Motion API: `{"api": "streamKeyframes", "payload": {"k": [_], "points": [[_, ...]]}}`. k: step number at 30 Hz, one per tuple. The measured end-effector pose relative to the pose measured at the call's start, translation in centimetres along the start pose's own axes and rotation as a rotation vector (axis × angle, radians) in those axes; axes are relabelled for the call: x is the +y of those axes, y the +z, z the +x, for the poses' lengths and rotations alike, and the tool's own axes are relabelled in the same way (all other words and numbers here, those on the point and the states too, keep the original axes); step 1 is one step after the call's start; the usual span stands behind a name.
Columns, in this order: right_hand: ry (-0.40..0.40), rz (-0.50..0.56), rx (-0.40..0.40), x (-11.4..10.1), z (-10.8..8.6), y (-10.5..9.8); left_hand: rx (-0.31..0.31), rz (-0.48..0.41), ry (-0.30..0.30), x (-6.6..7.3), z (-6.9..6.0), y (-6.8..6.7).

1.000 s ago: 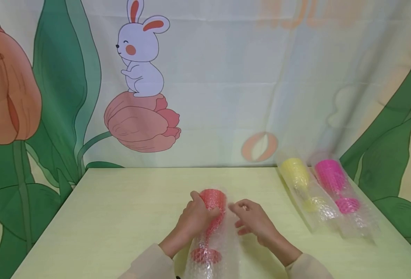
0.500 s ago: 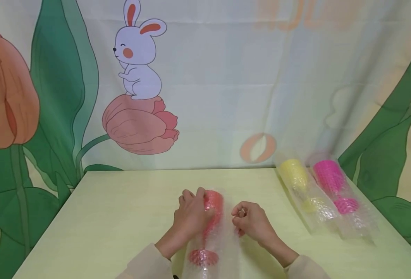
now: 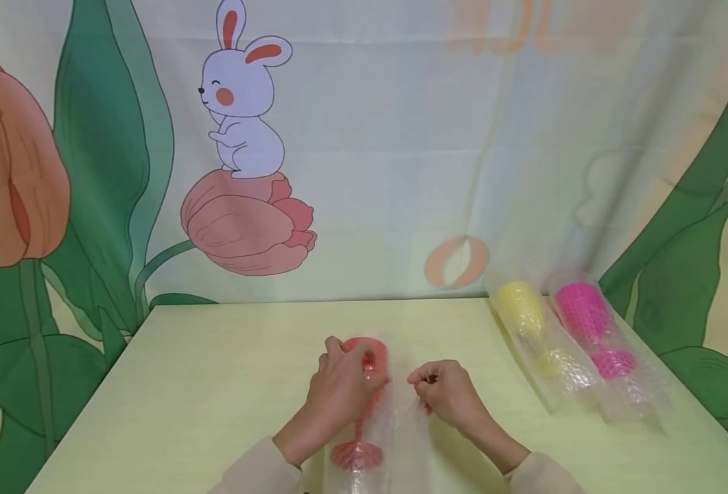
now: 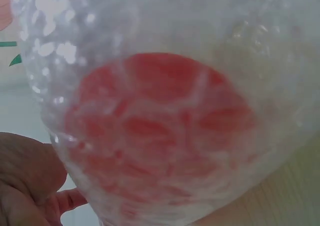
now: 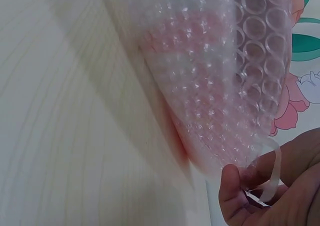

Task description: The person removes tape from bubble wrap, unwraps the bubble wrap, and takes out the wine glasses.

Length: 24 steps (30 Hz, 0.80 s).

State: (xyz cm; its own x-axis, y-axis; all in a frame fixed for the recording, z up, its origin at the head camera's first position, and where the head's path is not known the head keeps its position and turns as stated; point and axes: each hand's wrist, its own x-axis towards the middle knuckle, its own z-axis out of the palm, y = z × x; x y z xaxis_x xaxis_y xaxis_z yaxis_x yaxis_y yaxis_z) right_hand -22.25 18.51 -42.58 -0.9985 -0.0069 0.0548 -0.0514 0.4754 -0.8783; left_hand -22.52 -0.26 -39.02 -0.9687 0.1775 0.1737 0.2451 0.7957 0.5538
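A red goblet (image 3: pixel 356 455) lies wrapped in bubble wrap (image 3: pixel 409 439) at the front middle of the table, its foot toward me. My left hand (image 3: pixel 337 387) grips the goblet's bowl through the wrap, thumb and fingers curled over it. On the other side, my right hand (image 3: pixel 453 394) pinches the loose edge of the wrap. The right wrist view shows the wrap's bubbles close up and a narrow clear strip (image 5: pixel 274 178) looping beside the pinching fingers; what the strip is, I cannot tell. In the left wrist view the red foot (image 4: pixel 160 121) shows blurred through the plastic.
Two more bubble-wrapped goblets, one yellow (image 3: pixel 521 305) and one pink (image 3: pixel 582 309), lie side by side at the table's back right. Behind the pale table (image 3: pixel 203 384) hangs a printed cloth (image 3: pixel 370 171) with a rabbit and tulips.
The goblet has shifted slightly left and rolled with my left hand, whose fingers now reach further over the bowl. My right hand has closed from spread fingers into a pinch at the wrap's edge.
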Motion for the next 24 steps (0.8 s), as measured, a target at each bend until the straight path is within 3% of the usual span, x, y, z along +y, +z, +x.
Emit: {"api": "streamKeyframes", "payload": {"k": [11, 24], "points": [[0.051, 0.006, -0.023, 0.0, 0.0, -0.5, -0.025, -0.049, -0.044, -0.7, 0.5, -0.2], [0.000, 0.050, -0.082, 0.8, -0.2, -1.0, -0.036, -0.057, -0.085, -1.6, 0.3, -0.2]]}}
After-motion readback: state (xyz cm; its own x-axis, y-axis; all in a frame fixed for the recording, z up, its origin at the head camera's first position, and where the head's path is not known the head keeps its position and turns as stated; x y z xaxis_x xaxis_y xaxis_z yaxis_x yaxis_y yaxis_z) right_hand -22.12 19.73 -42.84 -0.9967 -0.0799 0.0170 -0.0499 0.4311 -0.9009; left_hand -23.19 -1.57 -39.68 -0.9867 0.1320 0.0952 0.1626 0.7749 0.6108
